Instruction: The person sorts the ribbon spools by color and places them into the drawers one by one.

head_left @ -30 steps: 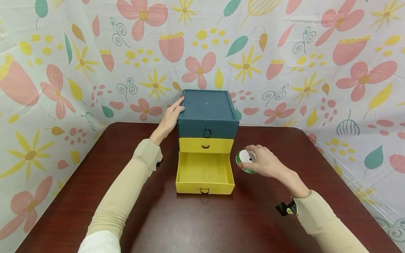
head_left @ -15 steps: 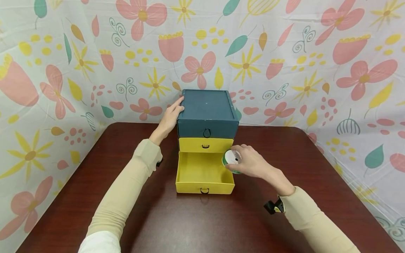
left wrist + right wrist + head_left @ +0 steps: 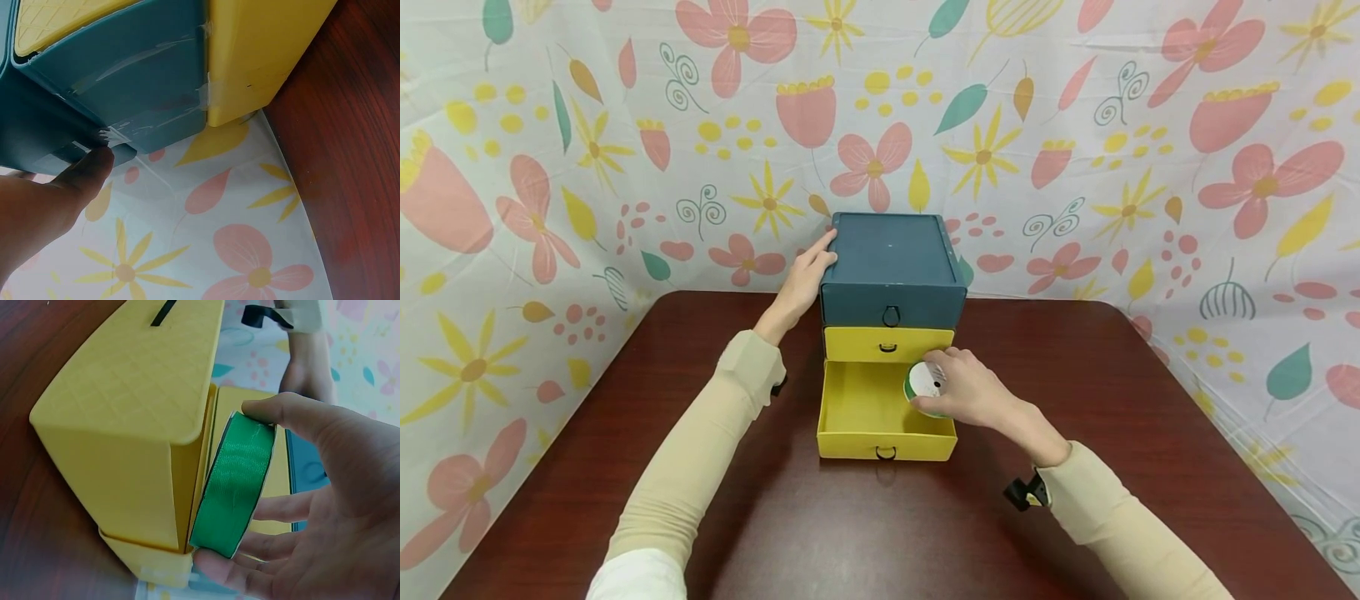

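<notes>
A spool of green ribbon (image 3: pixel 232 484) with a white face is in my right hand (image 3: pixel 350 481), pinched at its rim between thumb and fingers. In the head view the ribbon spool (image 3: pixel 922 380) hangs over the right part of the pulled-out yellow drawer (image 3: pixel 868 400), the lowest of the drawer unit. My left hand (image 3: pixel 805 279) rests against the upper left side of the blue top (image 3: pixel 891 250); in the left wrist view its thumb (image 3: pixel 90 172) touches the blue side wall (image 3: pixel 137 75).
Above the open drawer sits a closed yellow drawer (image 3: pixel 887 345) with a small black handle, under a blue drawer front (image 3: pixel 865 307). The unit stands on a dark red-brown table (image 3: pixel 775 517) before a flower-printed cloth (image 3: pixel 1060 108).
My right hand has carried the ribbon spool leftward, from beside the unit to above the open drawer. The left hand and the drawers have not moved.
</notes>
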The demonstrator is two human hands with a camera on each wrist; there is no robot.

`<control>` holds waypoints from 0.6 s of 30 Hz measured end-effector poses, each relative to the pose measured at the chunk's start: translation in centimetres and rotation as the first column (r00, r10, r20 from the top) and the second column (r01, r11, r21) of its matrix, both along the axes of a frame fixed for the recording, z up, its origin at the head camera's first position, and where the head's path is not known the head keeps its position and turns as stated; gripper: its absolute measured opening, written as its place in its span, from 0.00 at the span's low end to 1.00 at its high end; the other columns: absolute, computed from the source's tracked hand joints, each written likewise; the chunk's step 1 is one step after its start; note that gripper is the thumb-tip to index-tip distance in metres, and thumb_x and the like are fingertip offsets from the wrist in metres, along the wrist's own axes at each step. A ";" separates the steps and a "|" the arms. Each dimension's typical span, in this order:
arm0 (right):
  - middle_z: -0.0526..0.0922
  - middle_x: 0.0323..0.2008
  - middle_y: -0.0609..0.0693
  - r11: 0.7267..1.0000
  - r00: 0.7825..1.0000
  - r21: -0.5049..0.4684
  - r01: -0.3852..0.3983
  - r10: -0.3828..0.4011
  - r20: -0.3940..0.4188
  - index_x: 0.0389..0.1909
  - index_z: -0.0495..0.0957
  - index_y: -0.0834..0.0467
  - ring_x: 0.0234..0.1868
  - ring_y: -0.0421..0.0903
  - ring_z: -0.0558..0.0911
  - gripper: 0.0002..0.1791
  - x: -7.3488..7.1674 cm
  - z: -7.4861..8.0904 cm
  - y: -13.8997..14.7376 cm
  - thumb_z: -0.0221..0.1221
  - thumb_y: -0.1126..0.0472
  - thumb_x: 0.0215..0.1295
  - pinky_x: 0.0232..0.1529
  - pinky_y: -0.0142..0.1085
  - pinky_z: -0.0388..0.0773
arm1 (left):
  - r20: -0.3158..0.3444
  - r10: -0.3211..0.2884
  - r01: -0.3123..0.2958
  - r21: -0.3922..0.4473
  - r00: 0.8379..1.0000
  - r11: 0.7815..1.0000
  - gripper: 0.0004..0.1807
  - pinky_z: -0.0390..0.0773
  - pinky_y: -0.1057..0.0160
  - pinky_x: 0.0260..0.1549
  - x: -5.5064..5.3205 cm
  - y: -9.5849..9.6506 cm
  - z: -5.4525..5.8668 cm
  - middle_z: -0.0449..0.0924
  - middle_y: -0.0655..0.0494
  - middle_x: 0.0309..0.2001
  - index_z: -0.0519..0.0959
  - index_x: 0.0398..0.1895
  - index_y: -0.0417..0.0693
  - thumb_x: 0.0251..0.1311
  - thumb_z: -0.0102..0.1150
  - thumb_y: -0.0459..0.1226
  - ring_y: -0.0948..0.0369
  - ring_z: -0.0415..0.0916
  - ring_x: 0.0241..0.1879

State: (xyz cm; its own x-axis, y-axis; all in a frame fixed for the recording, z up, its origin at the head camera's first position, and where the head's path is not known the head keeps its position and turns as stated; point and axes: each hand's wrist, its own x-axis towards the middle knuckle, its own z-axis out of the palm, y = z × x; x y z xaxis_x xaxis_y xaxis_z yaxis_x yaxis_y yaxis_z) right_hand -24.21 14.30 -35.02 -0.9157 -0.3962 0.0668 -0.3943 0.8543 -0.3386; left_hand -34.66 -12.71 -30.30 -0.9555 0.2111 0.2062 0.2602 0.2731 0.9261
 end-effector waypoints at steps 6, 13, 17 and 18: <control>0.78 0.44 0.56 1.000 1.000 0.007 -0.006 0.006 -0.018 0.56 0.75 0.59 0.42 0.50 0.73 0.34 0.1 -0.5 -1.1 0.68 0.43 0.51 0.30 0.33 0.72 | 0.018 -0.004 0.005 -0.012 1.000 1.000 0.30 0.50 0.50 0.74 1.8 0.2 1.7 0.45 0.54 0.78 0.50 0.77 0.57 0.73 0.35 0.42 0.55 0.43 0.77; 0.78 0.46 0.57 1.000 0.999 0.028 -0.003 0.005 -0.045 0.56 0.76 0.58 0.44 0.51 0.73 0.35 -0.1 -1.4 -2.2 0.69 0.42 0.50 0.30 0.36 0.73 | 0.009 0.003 -0.003 -0.012 1.000 1.000 0.30 0.49 0.50 0.74 0.9 0.2 0.9 0.45 0.57 0.78 0.50 0.77 0.58 0.73 0.35 0.44 0.57 0.43 0.77; 0.78 0.47 0.56 0.999 0.999 0.040 0.003 -0.001 -0.050 0.55 0.76 0.58 0.44 0.50 0.73 0.35 -0.2 -1.8 -2.8 0.69 0.42 0.49 0.29 0.37 0.73 | -0.018 0.005 -0.005 -0.009 1.000 1.000 0.30 0.49 0.50 0.74 -0.3 0.0 -0.2 0.46 0.61 0.78 0.51 0.77 0.63 0.73 0.35 0.47 0.59 0.43 0.77; 0.78 0.47 0.56 0.999 0.999 0.041 0.004 -0.002 -0.051 0.54 0.76 0.58 0.43 0.50 0.73 0.35 -0.2 -1.8 -2.9 0.69 0.42 0.49 0.29 0.37 0.73 | -0.027 0.006 -0.007 -0.013 1.000 1.000 0.30 0.49 0.50 0.74 -0.4 0.0 -0.4 0.46 0.61 0.78 0.51 0.77 0.64 0.72 0.35 0.48 0.59 0.43 0.77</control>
